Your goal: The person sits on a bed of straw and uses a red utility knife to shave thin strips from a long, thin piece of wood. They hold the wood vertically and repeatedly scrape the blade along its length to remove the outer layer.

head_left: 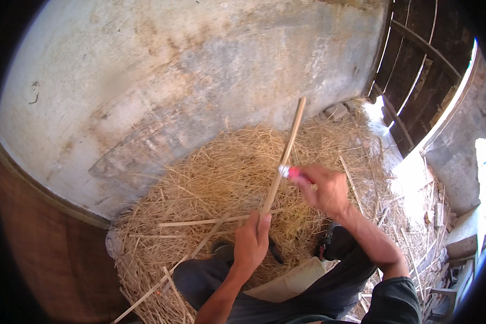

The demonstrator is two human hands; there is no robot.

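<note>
My left hand (252, 243) is closed round the lower end of a long, pale wooden stick (290, 141). The stick slants up and away toward the wall. My right hand (329, 189) is closed on a small red-handled tool (294, 172). Its whitish, blurred head lies against the middle of the stick, and its exact kind cannot be made out. Under both hands is a thick bed of straw (216, 167).
A stained, pale wall (200, 70) rises behind the straw. Loose wooden strips (191, 222) lie across the straw at left. Dark planks (416, 75) with light gaps stand at far right. A pale cloth (291, 281) lies between my legs. A brown board (43, 254) is at lower left.
</note>
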